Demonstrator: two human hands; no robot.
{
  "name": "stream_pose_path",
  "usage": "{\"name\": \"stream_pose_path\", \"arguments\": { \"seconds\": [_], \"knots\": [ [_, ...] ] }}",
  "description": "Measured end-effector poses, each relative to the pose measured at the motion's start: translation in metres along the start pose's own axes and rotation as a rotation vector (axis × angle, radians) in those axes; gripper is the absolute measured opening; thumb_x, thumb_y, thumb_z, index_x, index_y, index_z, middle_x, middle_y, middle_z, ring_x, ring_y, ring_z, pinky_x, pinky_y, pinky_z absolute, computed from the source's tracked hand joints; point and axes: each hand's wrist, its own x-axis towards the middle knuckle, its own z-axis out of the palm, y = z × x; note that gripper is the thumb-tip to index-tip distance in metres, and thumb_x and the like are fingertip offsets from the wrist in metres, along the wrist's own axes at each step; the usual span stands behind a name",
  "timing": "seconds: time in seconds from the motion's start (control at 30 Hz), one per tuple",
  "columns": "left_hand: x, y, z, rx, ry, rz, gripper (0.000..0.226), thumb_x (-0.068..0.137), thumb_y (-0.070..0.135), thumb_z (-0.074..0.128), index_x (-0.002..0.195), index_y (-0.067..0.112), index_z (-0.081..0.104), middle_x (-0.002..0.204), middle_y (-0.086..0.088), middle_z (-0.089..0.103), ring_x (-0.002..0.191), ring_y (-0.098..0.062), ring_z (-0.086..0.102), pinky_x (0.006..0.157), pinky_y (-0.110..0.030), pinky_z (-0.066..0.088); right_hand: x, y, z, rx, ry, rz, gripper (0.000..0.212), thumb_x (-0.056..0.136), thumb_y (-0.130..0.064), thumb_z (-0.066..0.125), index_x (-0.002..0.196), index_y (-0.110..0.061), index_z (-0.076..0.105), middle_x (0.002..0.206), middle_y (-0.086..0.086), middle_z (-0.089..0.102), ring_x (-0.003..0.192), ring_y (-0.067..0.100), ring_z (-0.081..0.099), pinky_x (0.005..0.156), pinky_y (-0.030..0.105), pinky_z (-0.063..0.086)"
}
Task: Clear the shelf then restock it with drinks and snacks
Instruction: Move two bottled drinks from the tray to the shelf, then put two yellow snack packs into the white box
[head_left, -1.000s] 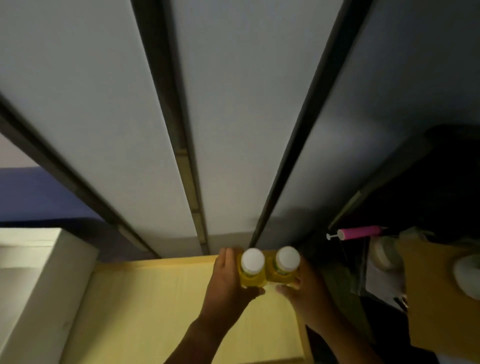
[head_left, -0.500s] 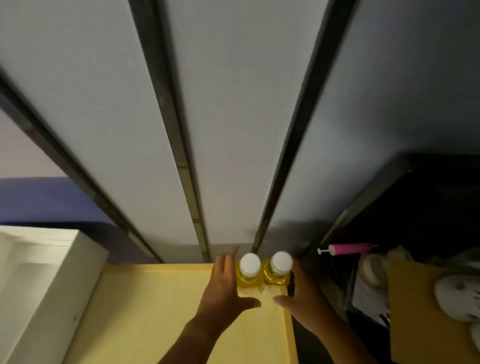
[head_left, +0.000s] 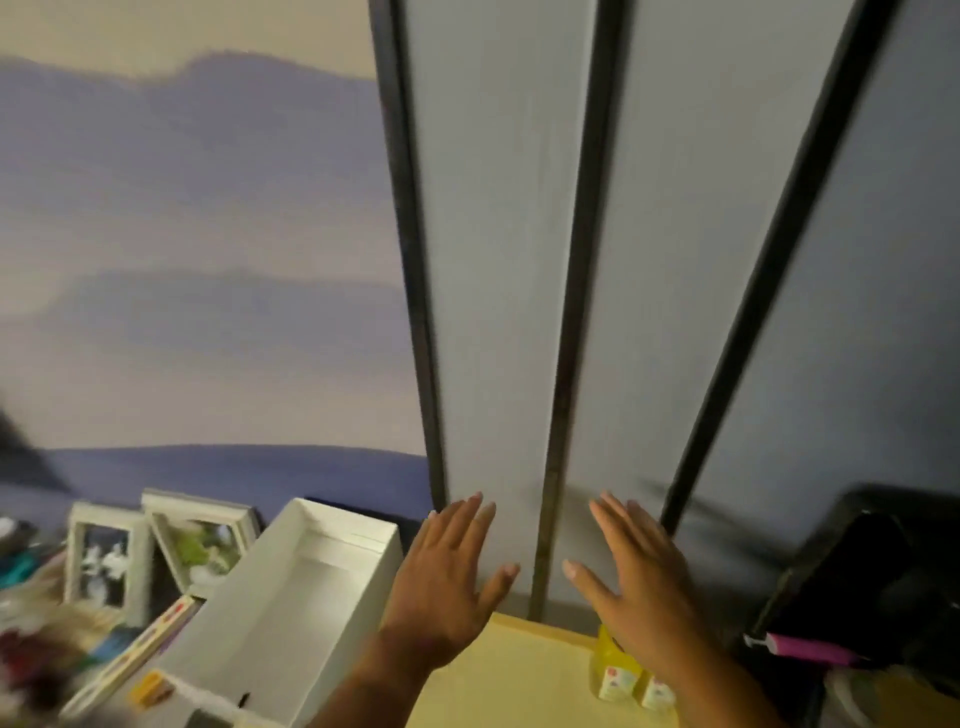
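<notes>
Two small yellow drink bottles (head_left: 618, 675) stand side by side at the back right corner of the pale yellow shelf top (head_left: 519, 675); my right wrist hides their caps. My left hand (head_left: 447, 582) is raised above the shelf's back left part, fingers spread, holding nothing. My right hand (head_left: 631, 577) is lifted just above the bottles, fingers spread too, palm away from them and not touching them.
An empty white box (head_left: 291, 613) stands left of the shelf top. Two white picture frames (head_left: 156, 556) and blurred clutter lie further left. A pink-handled tool (head_left: 810, 649) lies among dark items on the right. Grey panels with black frames (head_left: 563, 312) rise behind.
Both hands have let go of the two yellow bottles and risen with fingers spread. The view has swung left, bringing the white box and picture frames into sight.
</notes>
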Motion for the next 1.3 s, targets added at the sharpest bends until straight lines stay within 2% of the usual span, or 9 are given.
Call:
{"name": "stream_pose_path", "arguments": {
  "seconds": [0.17,0.27,0.37,0.43,0.53,0.7,0.93,1.13,1.3],
  "knots": [
    [-0.079,-0.067,-0.108,0.122,0.086,-0.095,0.084,0.086,0.078,-0.002,0.157,0.033,0.007,0.165,0.013,-0.003,0.152,-0.011,-0.002,0.125,-0.038,0.007,-0.009,-0.145,0.006,-0.021,-0.027,-0.219,0.088,0.082,-0.081,0.028,0.154,-0.031,0.032,0.163,-0.011,0.025,0.151,0.019,0.023,0.121,0.041,0.026],
    [-0.155,-0.123,-0.172,0.172,0.130,-0.208,0.081,0.088,0.078,0.002,0.157,0.034,0.008,0.165,0.013,-0.001,0.152,-0.012,0.002,0.125,-0.035,0.003,-0.033,-0.249,0.024,-0.042,-0.096,-0.336,0.101,0.073,-0.091,0.005,0.157,-0.037,0.015,0.166,-0.015,0.009,0.154,0.015,0.007,0.123,0.037,0.014],
    [-0.241,-0.183,-0.237,0.219,0.155,-0.329,0.075,0.093,0.074,0.015,0.157,0.034,0.010,0.166,0.010,0.003,0.152,-0.013,0.004,0.118,-0.030,-0.004,-0.065,-0.357,0.050,-0.030,-0.141,-0.437,0.111,0.063,-0.092,-0.011,0.157,-0.038,0.010,0.164,-0.020,0.003,0.154,0.015,0.005,0.124,0.039,0.016],
    [-0.302,-0.220,-0.280,0.238,0.184,-0.410,0.075,0.093,0.075,0.017,0.156,0.034,0.011,0.166,0.008,0.007,0.152,-0.015,0.007,0.120,-0.032,-0.001,-0.090,-0.431,0.067,0.009,-0.166,-0.514,0.105,0.069,-0.091,-0.003,0.157,-0.037,0.011,0.164,-0.021,0.004,0.154,0.014,0.006,0.123,0.039,0.018],
    [-0.392,-0.267,-0.339,0.274,0.223,-0.516,0.072,0.094,0.072,0.019,0.155,0.035,0.013,0.166,0.008,0.010,0.152,-0.016,0.009,0.123,-0.036,0.007,-0.131,-0.538,0.094,0.046,-0.200,-0.631,0.084,0.088,-0.078,0.029,0.157,-0.036,0.010,0.167,-0.014,0.008,0.154,0.015,0.006,0.123,0.039,0.020],
    [-0.502,-0.337,-0.398,0.334,0.281,-0.688,0.072,0.095,0.072,0.022,0.156,0.035,0.013,0.166,0.007,0.011,0.151,-0.018,0.012,0.122,-0.036,0.013,-0.179,-0.672,0.143,0.048,-0.261,-0.801,0.080,0.092,-0.072,0.034,0.158,-0.034,0.011,0.167,-0.011,0.009,0.153,0.015,0.006,0.123,0.038,0.016],
    [-0.563,-0.445,-0.417,0.331,0.251,-0.823,0.074,0.093,0.073,0.021,0.156,0.035,0.014,0.165,0.008,0.011,0.151,-0.018,0.014,0.122,-0.038,0.013,-0.184,-0.779,0.229,0.080,-0.365,-0.885,0.080,0.092,-0.071,0.036,0.158,-0.035,0.008,0.167,-0.012,0.007,0.154,0.015,0.005,0.123,0.039,0.014],
    [-0.541,-0.555,-0.407,0.269,0.114,-0.793,0.075,0.091,0.076,0.017,0.156,0.038,0.008,0.166,0.009,0.007,0.152,-0.019,0.012,0.123,-0.043,0.018,-0.138,-0.820,0.317,0.088,-0.405,-0.782,0.081,0.091,-0.073,0.036,0.158,-0.034,0.010,0.167,-0.011,0.007,0.154,0.015,0.006,0.122,0.038,0.015],
    [-0.500,-0.623,-0.401,0.236,0.001,-0.701,0.077,0.090,0.074,0.018,0.156,0.035,0.012,0.166,0.008,0.008,0.151,-0.019,0.013,0.121,-0.041,0.018,-0.106,-0.832,0.356,0.089,-0.452,-0.642,0.081,0.091,-0.071,0.038,0.158,-0.034,0.010,0.167,-0.012,0.007,0.153,0.015,0.008,0.122,0.039,0.019]
  ]
}}
